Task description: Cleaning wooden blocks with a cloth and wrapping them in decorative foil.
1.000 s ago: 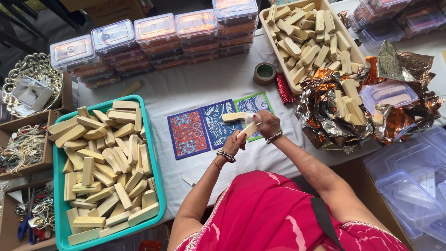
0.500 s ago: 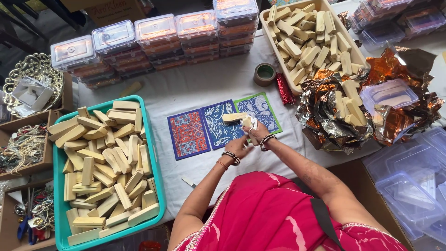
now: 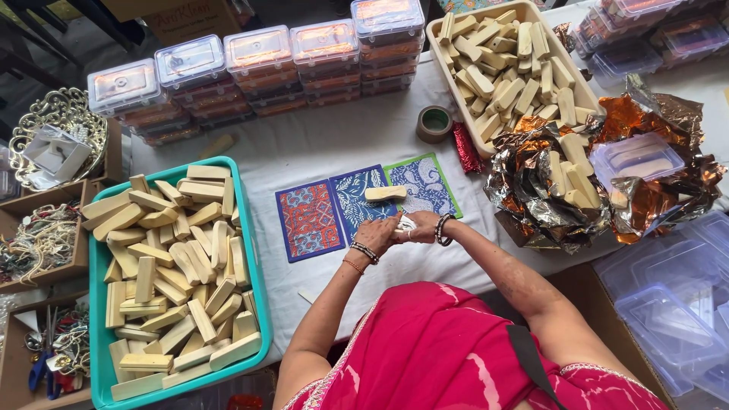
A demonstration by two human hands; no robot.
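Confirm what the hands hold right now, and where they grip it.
Both hands, left hand and right hand, meet on a small pale piece pinched between the fingers; which part they grip cannot be told. The soap bar lies untouched.

Three patterned cards, one tape roll, two hands

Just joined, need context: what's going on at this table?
A person in a pink garment works with both hands over a white-covered table. The left hand and right hand meet around a small pale piece, too hidden to identify. Just beyond lies one cream bar on three patterned cards. A teal tray of similar bars sits at the left, a beige tray of more at the upper right, beside crumpled copper foil. Stacked clear lidded boxes line the far edge.
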